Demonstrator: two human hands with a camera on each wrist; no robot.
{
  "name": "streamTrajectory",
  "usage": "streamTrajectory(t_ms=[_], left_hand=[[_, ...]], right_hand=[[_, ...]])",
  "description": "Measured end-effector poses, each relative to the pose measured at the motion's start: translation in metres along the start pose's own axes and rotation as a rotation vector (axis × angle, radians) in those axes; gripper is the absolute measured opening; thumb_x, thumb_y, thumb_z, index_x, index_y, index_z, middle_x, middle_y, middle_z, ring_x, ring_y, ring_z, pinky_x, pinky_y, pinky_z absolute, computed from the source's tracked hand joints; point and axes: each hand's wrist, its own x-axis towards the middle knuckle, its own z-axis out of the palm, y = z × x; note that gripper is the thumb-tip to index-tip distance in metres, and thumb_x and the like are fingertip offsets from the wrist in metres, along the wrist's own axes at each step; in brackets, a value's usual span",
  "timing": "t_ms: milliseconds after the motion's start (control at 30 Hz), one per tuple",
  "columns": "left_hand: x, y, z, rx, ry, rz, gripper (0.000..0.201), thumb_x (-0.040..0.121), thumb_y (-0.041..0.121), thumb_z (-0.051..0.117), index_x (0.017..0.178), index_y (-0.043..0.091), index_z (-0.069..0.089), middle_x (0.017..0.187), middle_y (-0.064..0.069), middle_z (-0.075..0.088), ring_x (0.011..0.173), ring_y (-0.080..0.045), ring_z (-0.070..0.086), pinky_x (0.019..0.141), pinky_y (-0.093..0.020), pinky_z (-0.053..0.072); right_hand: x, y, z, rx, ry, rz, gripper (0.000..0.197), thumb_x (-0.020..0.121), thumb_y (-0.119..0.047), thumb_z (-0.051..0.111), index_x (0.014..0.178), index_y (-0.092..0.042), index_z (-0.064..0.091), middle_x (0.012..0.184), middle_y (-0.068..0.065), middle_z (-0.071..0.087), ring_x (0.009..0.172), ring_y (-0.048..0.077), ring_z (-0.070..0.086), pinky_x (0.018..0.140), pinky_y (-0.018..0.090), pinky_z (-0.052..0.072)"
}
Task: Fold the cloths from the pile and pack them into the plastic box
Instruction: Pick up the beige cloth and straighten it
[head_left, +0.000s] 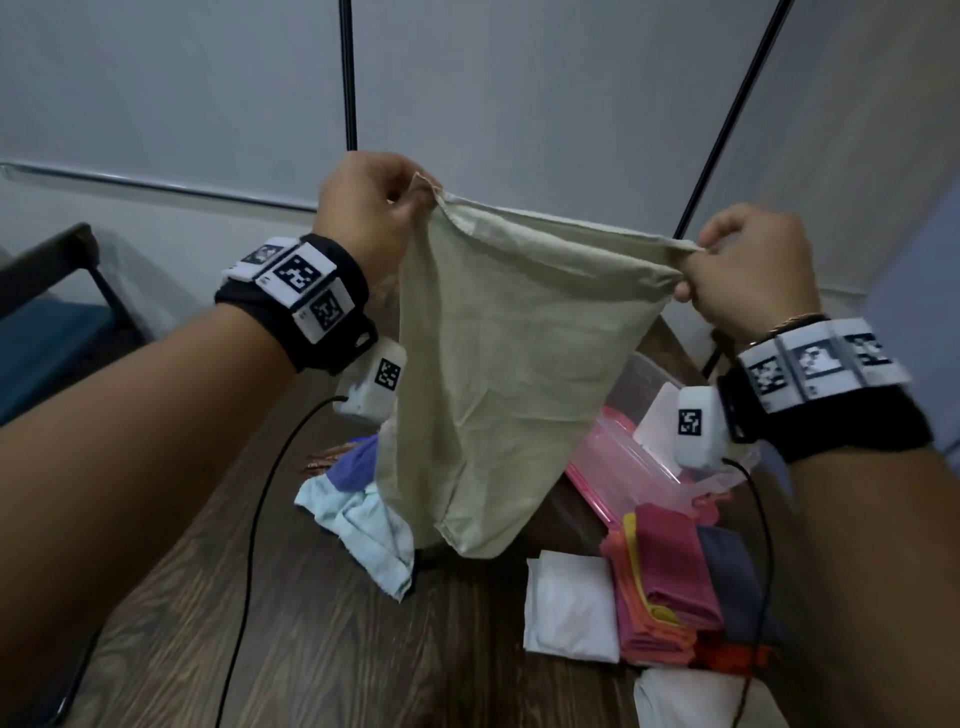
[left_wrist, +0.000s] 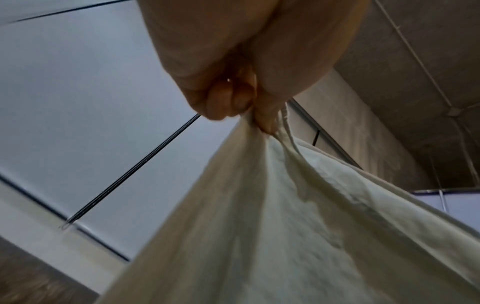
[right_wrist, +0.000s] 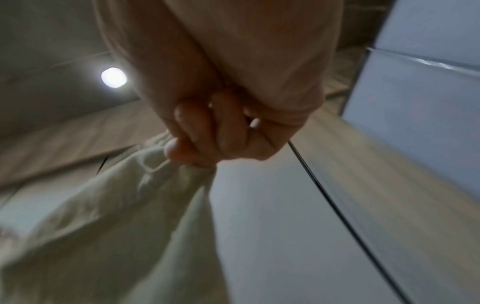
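The left hand (head_left: 363, 208) pinches one top corner of a beige cloth (head_left: 498, 374) at upper centre of the frame, its grip clamped on the hem; the right hand (head_left: 753, 270) pinches the opposite corner at centre right, fingers curled tight on the fabric; the cloth hangs spread between them, raised above the dark wooden counter (head_left: 322, 623); below it, at lower centre, lies a pile of unfolded cloths (head_left: 358, 514), pale blue and purple; at lower right sit folded cloths (head_left: 670, 582) in white, pink, red and grey, just beside the plastic box (head_left: 618, 462) with a pink rim.
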Motion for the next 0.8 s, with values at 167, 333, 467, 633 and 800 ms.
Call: streamTrajectory(t_ms=[167,333,467,633,800], left_hand=[[0.008,-0.001,0.002,-0.118,-0.119,-0.136,0.011,0.094,0.015,0.063,0.093,0.006,0.070,0.075,-0.010,0.070,0.061,-0.019,0.070,0.060,-0.029,0.059],[0.013,-0.021,0.019,-0.112,-0.145,-0.215,0.016,0.096,0.014,0.057,0.083,0.017,0.066,0.084,-0.010,0.073,0.075,-0.022,0.074,0.074,-0.043,0.062],[0.017,-0.013,0.018,-0.062,0.088,-0.033,0.010,0.090,0.026,0.055,0.087,0.028,0.064,0.086,0.001,0.072,0.081,-0.018,0.069,0.078,-0.042,0.058],[0.018,0.000,0.007,0.027,0.032,0.074,0.021,0.092,0.033,0.051,0.094,0.021,0.069,0.086,0.003,0.072,0.080,-0.015,0.068,0.076,-0.038,0.057],[0.016,0.005,0.002,0.045,0.071,0.109,0.017,0.090,0.031,0.057,0.087,0.019,0.070,0.076,0.007,0.067,0.068,-0.003,0.059,0.068,-0.027,0.051]], right_hand=[[0.002,-0.007,-0.001,0.500,-0.174,0.190,0.009,0.094,-0.005,0.059,0.092,-0.014,0.060,0.063,0.010,0.068,0.047,0.020,0.065,0.044,0.026,0.055],[0.007,0.006,0.027,0.683,-0.147,0.245,0.024,0.095,0.006,0.048,0.088,-0.007,0.067,0.097,0.017,0.069,0.087,0.030,0.072,0.069,0.034,0.061],[0.013,0.010,0.031,0.553,0.046,0.062,0.035,0.091,0.000,0.051,0.094,-0.024,0.076,0.093,-0.001,0.073,0.077,0.012,0.065,0.075,0.028,0.054],[0.017,0.004,0.017,0.416,0.007,-0.015,0.030,0.096,-0.003,0.048,0.096,-0.020,0.073,0.089,0.005,0.073,0.066,0.019,0.072,0.057,0.032,0.057],[0.013,-0.006,0.007,0.532,-0.029,0.013,0.024,0.088,0.002,0.047,0.091,-0.013,0.066,0.051,0.003,0.057,0.036,0.016,0.047,0.037,0.023,0.036]])
